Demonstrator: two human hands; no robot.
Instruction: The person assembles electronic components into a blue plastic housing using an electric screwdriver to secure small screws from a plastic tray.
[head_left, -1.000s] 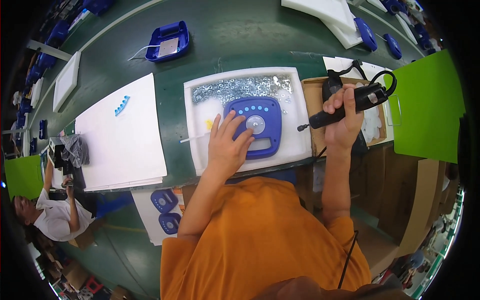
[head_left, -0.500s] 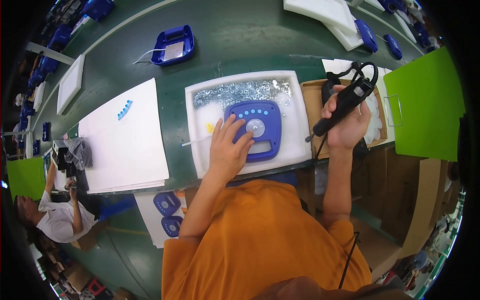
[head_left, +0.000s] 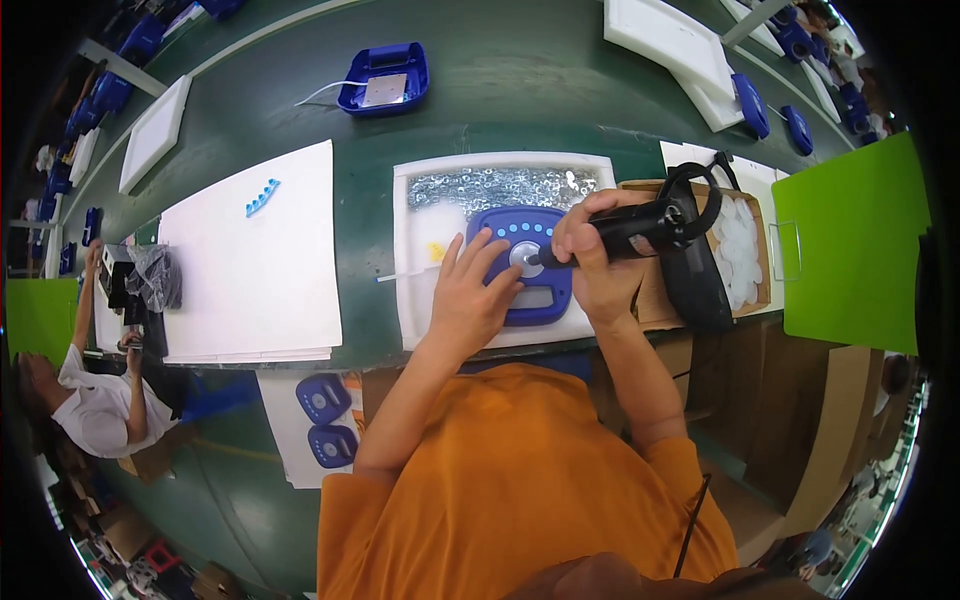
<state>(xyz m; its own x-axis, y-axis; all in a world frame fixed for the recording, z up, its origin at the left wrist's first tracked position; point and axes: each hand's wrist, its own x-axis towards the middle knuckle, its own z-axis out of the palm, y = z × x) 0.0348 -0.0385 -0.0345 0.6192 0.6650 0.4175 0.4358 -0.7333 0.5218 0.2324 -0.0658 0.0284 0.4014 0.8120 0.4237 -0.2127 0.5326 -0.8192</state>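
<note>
A blue plastic housing with a row of light-blue dots lies in a white foam tray. My left hand rests on its left side, fingers spread, the fingertips near a round clear disc. In my right hand is a black corded electric screwdriver, tilted, with its tip at the middle of the disc. Whether a screw sits under the tip is hidden. Small shiny metal rings fill the tray's far part, and a yellow piece lies left of the housing.
Right of the tray stands a cardboard box of whitish discs, with a black pouch-like object beside it. White sheets lie to the left. An open blue shell sits farther back. A co-worker sits far left.
My right hand has moved left and brought the screwdriver from above the cardboard box to the disc. My left hand stays on the housing. The whole view has shifted slightly.
</note>
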